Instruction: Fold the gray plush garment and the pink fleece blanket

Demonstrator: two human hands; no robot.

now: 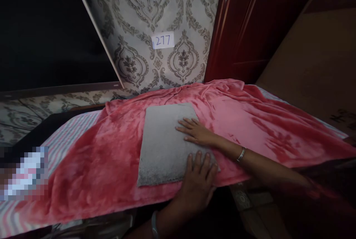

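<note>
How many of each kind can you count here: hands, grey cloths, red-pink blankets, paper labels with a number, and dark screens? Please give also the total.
Hands: 2 (left hand, right hand)
Grey cloth: 1
Red-pink blanket: 1
Paper label reading 277: 1
Dark screen: 1
Total: 6

A dim patterned wall [165,15] stands between a black screen [50,31] and red door [247,27].
</note>
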